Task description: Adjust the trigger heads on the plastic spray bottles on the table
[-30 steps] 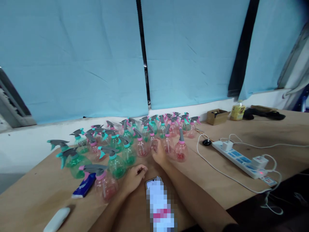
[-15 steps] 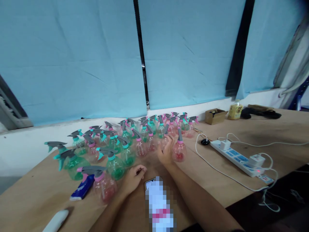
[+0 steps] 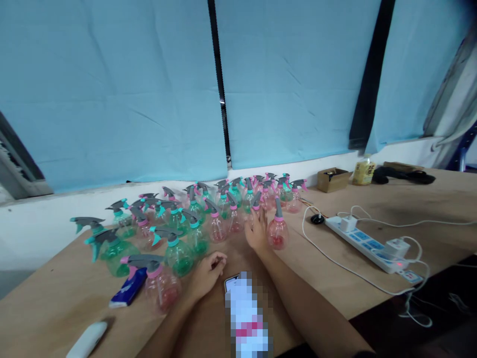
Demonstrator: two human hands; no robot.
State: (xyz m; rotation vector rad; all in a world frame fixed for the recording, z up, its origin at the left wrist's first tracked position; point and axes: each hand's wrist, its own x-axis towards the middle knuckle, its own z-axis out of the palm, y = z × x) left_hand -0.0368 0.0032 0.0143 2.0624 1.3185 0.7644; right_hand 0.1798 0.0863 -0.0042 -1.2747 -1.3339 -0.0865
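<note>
Head view: the right hand (image 3: 257,231) spreads its grip over a pink spray bottle (image 3: 256,200) upright on the tabletop (image 3: 447,199), perhaps steadying it, hold unclear; the left hand (image 3: 208,272) rests half-curled, seemingly empty.

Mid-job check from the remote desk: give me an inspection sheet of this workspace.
Surface: brown table, dark stain at near left.
Job's things: many pink and green spray bottles, upright, grouped mostly left and centre.
Clutter: phone, blue packet, white oblong item, cardboard box, yellow-labelled bottle.
Hands: left hand loosely curled, nothing seen in it; right hand spread at a pink bottle, grip unclear.
Cables: white cables around a power strip, red light lit.
Surroundings: blue curtains, white wall.
</note>
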